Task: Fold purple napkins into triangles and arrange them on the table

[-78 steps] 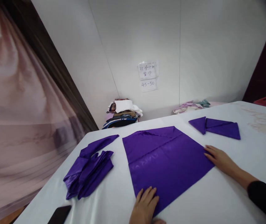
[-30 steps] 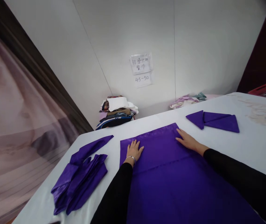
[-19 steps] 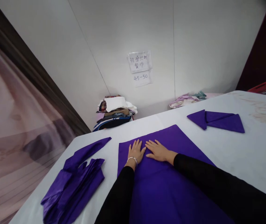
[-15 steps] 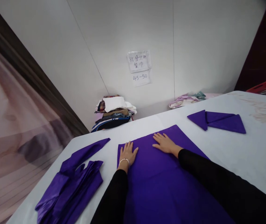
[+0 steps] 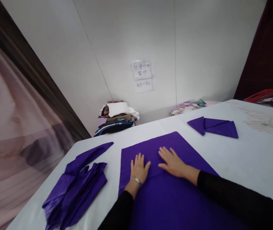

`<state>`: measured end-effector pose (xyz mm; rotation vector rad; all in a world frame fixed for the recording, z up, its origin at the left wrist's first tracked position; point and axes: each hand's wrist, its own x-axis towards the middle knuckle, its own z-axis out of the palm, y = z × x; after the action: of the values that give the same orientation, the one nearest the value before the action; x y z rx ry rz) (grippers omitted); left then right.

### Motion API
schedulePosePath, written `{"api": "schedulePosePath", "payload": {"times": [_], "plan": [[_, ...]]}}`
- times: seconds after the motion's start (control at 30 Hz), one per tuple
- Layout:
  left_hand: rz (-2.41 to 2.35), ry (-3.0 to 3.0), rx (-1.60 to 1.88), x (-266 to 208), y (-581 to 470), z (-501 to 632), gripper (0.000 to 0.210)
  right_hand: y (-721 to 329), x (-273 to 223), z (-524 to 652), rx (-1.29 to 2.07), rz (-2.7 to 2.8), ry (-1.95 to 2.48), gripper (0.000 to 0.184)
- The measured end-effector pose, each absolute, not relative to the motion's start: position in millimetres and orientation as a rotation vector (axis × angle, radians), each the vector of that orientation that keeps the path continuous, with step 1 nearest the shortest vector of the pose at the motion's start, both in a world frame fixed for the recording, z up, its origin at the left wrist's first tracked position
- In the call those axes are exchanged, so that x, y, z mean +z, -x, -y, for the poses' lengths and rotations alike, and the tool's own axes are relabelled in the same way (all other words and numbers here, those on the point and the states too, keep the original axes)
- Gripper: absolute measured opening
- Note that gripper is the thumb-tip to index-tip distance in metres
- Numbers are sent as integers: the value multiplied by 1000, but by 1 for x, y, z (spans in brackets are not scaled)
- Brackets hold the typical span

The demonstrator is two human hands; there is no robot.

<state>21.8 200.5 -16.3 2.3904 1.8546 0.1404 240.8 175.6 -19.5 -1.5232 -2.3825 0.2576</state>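
Left hand (image 5: 139,168) and right hand (image 5: 173,163) have both drawn back from the far edge of the purple cloth (image 5: 165,195), toward the body. That sheet lies flat on the bench (image 5: 234,159), directly beneath the palms, its far edge just beyond the fingertips. Neither grip is clenched: fingers are spread, palms down, grasping nothing. Each hand is nearer the far corner on its own side. Side edges run back toward the person; with the near end unseen, the long axis cannot be told.
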Motion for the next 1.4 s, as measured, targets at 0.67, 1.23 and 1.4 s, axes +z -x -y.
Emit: {"api": "schedulePosePath", "payload": {"times": [0.67,1.23,1.4], "plan": [[-2053,-2373,183,-2,2,-92,56,-307,-22,-91,78,2182,1913,74],[-2136,-2260,109,-13,122,-28,45,-437,-53,-25,188,2147,1918,61],[-1746,-2550,295,-13,145,26,41,-457,-43,33,397,2215,1759,54]]}}
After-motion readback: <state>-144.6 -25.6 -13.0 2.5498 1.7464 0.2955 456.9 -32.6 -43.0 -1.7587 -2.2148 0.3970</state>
